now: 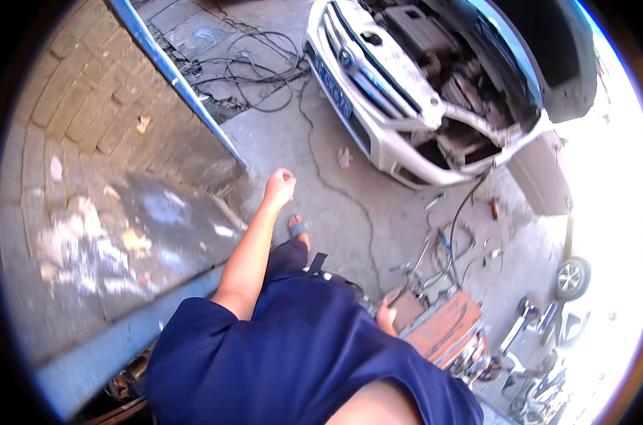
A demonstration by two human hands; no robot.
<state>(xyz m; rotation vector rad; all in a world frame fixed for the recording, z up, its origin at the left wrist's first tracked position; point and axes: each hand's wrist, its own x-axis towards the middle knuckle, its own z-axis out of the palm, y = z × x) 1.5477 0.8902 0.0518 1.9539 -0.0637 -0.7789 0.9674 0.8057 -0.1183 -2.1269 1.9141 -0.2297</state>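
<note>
Yard scene, seen from above the wearer, listed left to right. Brick paving (88, 99) with pale stains and scraps, bounded by a blue metal rail (173, 78) running diagonally; a second blue ledge (116, 347) lies below it, close to the body. Left hand (280, 187): raised at the end of an outstretched bare arm, fingers curled into a loose fist, holding nothing that can be made out, hanging over cracked concrete ground (321, 142). One sandalled foot (298, 228) shows just below it. Loose black cables (258, 67) lie coiled on the ground ahead; judged a trip hazard for an open sandal, since nothing keeps them clear of a walking path. Right hand (386, 316): low beside the hip, partly hidden by the dark blue shirt (300, 354); whether it grips anything cannot be told. The hands are well apart. Just beside the right hand, an orange-red metal toolbox (445, 326), with hand tools (435, 248) scattered on the ground beyond it; a careless swing of the hand could knock the box edge, and a step among the tools could roll an ankle. Further right, a white car (378, 106) with raised bonnet and exposed engine bay; a hose (463, 205) trails from it to the ground, another snag risk. Parked scooters (541, 326) at far right.
</note>
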